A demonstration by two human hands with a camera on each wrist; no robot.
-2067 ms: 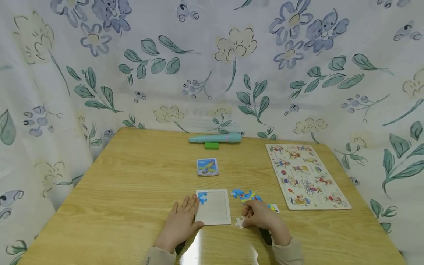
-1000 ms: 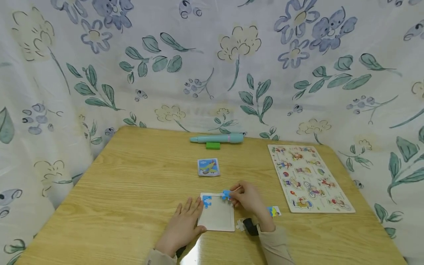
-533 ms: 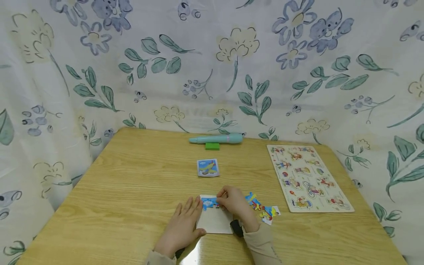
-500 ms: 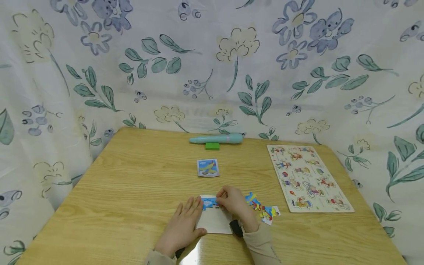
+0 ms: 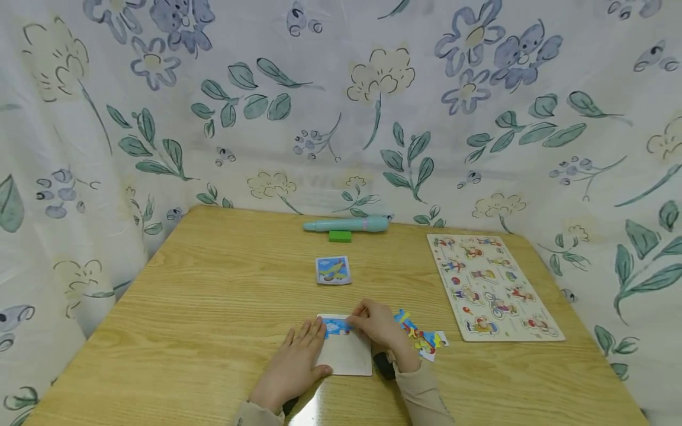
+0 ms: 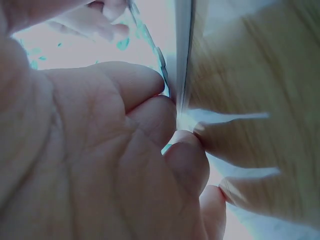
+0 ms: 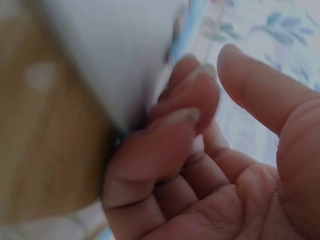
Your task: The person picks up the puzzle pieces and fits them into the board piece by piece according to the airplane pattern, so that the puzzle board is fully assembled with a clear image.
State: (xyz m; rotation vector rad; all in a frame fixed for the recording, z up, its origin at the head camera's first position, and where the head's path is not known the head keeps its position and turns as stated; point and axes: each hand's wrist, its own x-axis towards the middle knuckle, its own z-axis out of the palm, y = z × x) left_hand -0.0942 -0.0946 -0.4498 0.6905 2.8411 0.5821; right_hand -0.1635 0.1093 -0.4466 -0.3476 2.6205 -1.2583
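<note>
**Bent fingers (image 5: 363,309) at the far right corner of the puzzle frame (image 5: 345,358)**

The fingers of the right hand (image 5: 379,325) are curled downward over this corner. In the right wrist view the thumb (image 7: 255,82) stands a little apart from the fingertips; whether a piece is pinched there, I cannot tell. The left hand (image 5: 293,364) is flat, with fingers almost straight, along the frame's left edge; it grasps nothing and seems to steady the frame.

The frame lies on the tabletop (image 5: 224,296), in its near half, about midway between left and right edges. Joined blue pieces (image 5: 335,326) fill the visible part of its far side; the rest shows bare. I judge that the step in hand is seating a piece in the far right corner. The next move calls for letting go gently and taking another from the loose pieces (image 5: 426,343), which lie to the right of the frame. The right forearm hides some of them, and the hand covers the corner itself.

Beyond the frame is a picture card (image 5: 333,270) with an airplane. Near the tabletop's far edge lie a teal rod (image 5: 346,225) and a green block (image 5: 340,236). A figure board (image 5: 508,328) lies along the right edge. None of these blocks the frame.
</note>
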